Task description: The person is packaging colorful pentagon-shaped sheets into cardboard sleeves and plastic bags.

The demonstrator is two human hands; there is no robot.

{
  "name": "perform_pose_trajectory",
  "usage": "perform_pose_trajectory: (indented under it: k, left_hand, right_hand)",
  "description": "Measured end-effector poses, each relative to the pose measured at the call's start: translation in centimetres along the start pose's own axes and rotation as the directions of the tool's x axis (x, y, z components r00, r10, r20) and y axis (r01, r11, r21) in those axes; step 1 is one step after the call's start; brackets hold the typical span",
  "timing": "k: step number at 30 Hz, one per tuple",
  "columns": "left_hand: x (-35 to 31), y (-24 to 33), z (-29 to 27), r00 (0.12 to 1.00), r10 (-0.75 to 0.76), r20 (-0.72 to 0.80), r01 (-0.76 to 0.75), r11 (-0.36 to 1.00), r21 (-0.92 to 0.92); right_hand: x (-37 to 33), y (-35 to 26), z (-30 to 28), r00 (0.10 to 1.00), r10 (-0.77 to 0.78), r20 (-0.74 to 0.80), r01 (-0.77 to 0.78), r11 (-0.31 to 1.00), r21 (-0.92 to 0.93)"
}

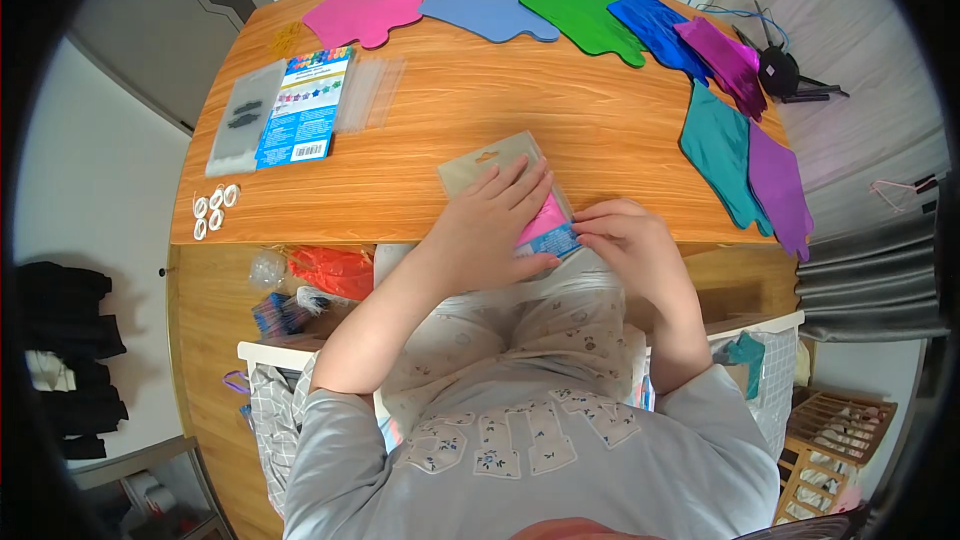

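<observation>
Head view: the clear package (545, 221) lies at six o'clock on the worktop (470, 90); the left hand (488, 215) rests flat over it, grip open, while the right hand's (632, 243) grip pinches its edge at four o'clock.

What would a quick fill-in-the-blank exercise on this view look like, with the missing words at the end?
1. The left hand lies across a clear plastic package.
Inside it, above the blue card, something ____ shows.
2. The right hand is at the package's ____ side.
3. Between the light blue half-star and the royal blue half-star lies a ____ one.
4. The string coils at the table's near left corner are ____.

Missing words: pink; right; green; white.
</observation>
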State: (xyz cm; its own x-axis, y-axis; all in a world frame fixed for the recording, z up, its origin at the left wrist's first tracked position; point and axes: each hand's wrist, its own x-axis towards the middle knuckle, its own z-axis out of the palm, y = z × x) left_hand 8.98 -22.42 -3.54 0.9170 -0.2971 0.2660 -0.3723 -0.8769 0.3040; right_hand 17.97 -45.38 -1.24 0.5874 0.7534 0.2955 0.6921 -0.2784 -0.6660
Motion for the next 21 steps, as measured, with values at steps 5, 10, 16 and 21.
perform_pose_trajectory:
  k: [5,10,16,21]
  left_hand:
    - [0.02,-0.17,0.04,1.000,0.011,0.003,-0.011,1.000,0.023]
    - [0.00,-0.07,-0.14,1.000,-0.003,0.011,0.003,1.000,0.016]
    - [0.05,-0.08,-0.06,1.000,0.002,0.013,-0.002,0.999,0.032]
    - [0.05,-0.12,0.03,1.000,-0.004,0.023,0.003,0.999,0.037]
  right_hand:
    - [0.14,-0.37,0.96,0.991,0.124,-0.049,-0.120,0.990,0.070]
    - [0.21,-0.51,0.83,0.996,0.062,-0.066,-0.060,0.998,0.037]
    - [0.48,-0.24,1.06,0.997,0.045,-0.063,-0.045,0.999,0.008]
    - [0.47,-0.41,1.07,0.996,0.063,-0.069,-0.061,0.998,0.027]
